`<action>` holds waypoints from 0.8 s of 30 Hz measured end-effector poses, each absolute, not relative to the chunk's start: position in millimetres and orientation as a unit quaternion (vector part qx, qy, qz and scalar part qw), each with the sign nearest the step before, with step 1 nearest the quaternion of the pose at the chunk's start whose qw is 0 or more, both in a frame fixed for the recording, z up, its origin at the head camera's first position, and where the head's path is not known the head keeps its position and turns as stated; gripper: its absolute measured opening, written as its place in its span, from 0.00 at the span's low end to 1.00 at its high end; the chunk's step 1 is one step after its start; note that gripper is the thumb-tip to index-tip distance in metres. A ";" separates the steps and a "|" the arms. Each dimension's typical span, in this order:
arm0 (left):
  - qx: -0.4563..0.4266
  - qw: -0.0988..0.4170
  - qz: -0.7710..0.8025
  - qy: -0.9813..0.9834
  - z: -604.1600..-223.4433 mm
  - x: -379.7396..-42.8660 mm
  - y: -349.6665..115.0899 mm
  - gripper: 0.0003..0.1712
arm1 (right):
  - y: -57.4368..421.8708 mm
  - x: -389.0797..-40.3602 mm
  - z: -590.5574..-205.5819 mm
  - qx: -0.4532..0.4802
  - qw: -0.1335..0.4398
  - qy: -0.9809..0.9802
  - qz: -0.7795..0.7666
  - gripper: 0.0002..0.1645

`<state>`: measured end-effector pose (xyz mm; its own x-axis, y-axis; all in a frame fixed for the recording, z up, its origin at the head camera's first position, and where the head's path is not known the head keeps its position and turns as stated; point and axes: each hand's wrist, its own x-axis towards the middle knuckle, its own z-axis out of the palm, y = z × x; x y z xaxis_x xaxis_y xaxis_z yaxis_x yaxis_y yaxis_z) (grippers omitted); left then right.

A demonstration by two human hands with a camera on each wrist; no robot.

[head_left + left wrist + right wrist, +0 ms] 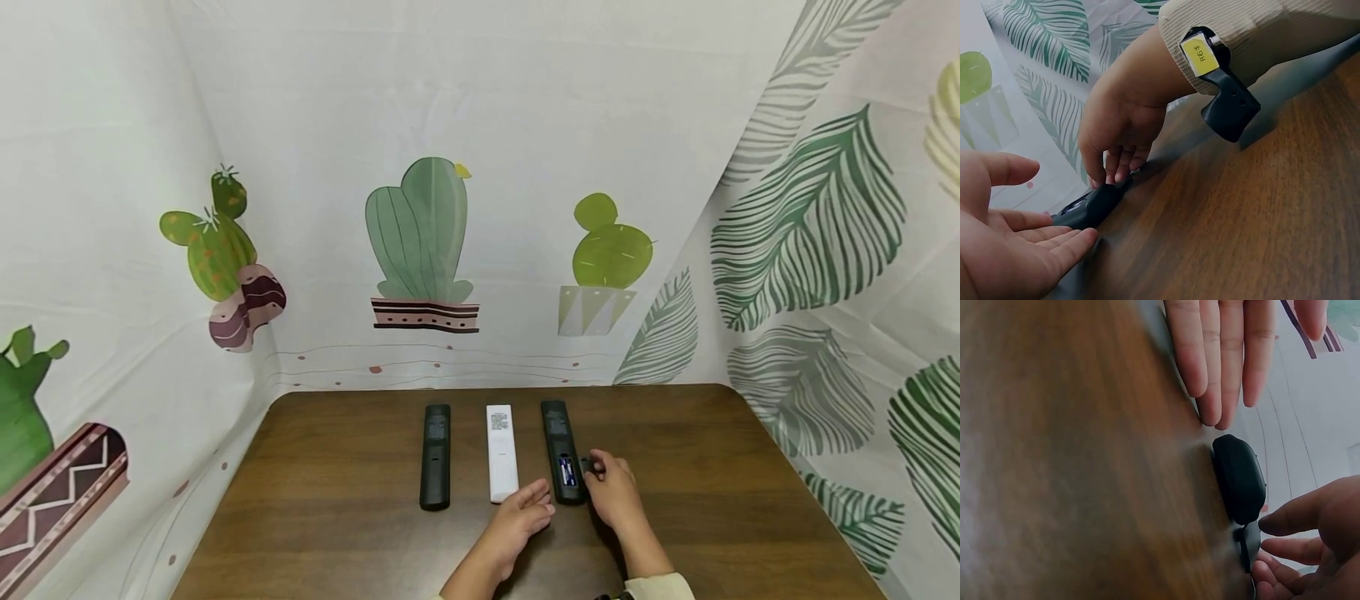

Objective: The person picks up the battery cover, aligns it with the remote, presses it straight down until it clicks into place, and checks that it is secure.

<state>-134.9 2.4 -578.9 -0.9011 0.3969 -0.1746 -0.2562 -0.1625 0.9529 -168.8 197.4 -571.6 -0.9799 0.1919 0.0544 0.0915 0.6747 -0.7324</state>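
Face down on the wooden table lies a black remote control (557, 442), its battery compartment uncovered with blue batteries (567, 472) inside. Just right of its lower end, my right hand (612, 490) pinches a small dark battery cover (1249, 545) between thumb and fingers, low over the tabletop. The left hand (519, 523) is held with fingers extended and thumb apart, its fingertips close to the near end of that remote. In the left wrist view the fingers overlap the remote (1088, 209). Left of it lies a white remote (502, 454), its near end beside the left hand.
Another black remote (435, 457) lies face down farther left, its back closed. The brown table (322, 500) meets a white cloth backdrop (517, 100) printed with cacti and leaves. A black wrist device with a yellow label (1202, 56) sits at the right cuff.
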 end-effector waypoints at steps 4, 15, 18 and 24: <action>0.061 0.218 0.758 0.611 -579.9 -136.1 3.8 0.37 | 197.5 -169.5 -572.5 -0.081 0.059 -0.913 0.396 0.26; 0.055 0.212 0.759 0.614 -582.1 -138.2 9.8 0.38 | 197.4 -168.9 -573.0 -0.087 0.065 -0.903 0.417 0.25; 0.054 0.211 0.756 0.617 -581.0 -138.4 11.2 0.39 | 196.9 -168.4 -573.4 -0.083 0.070 -0.903 0.416 0.24; 0.052 0.205 0.755 0.621 -579.1 -138.4 15.2 0.38 | 197.1 -169.3 -574.4 -0.071 0.069 -0.903 0.417 0.21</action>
<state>-138.4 15.2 -579.1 -0.9108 0.3739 -0.1750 -0.2440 -0.1458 0.9588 -169.3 197.1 -574.4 -0.9805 0.1854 0.0650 0.0707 0.6418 -0.7636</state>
